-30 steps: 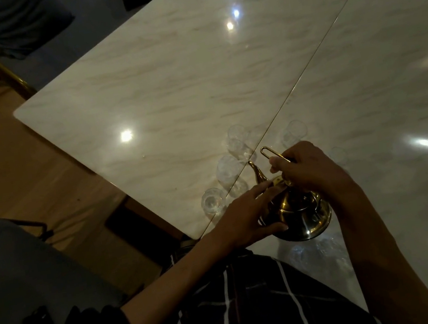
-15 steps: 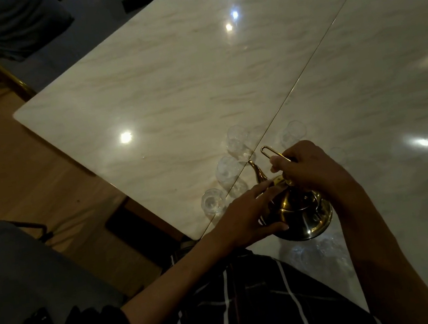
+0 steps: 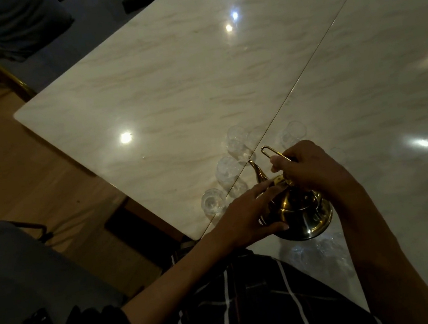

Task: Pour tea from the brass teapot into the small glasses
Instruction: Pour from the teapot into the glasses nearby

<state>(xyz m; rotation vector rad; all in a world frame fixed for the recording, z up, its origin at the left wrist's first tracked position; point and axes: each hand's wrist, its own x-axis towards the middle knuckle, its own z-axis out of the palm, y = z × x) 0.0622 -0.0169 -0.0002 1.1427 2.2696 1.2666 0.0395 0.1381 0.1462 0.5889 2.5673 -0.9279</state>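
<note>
While the right hand (image 3: 310, 166) grips the brass teapot (image 3: 298, 210) handle near the table's (image 3: 168, 85) near edge, the left hand (image 3: 246, 218) lies spread-fingered against its side; nothing has shifted since before.

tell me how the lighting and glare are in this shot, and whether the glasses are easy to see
Head view: dim overall, corners near black. The glossy table throws back several bright lamp spots, and the teapot carries small highlights. The glasses are clear and faint against the pale marble; those nearest the person are just blurry glints. The left hand and right hand read as dark shapes. The table edges bow from the wide lens.
</note>
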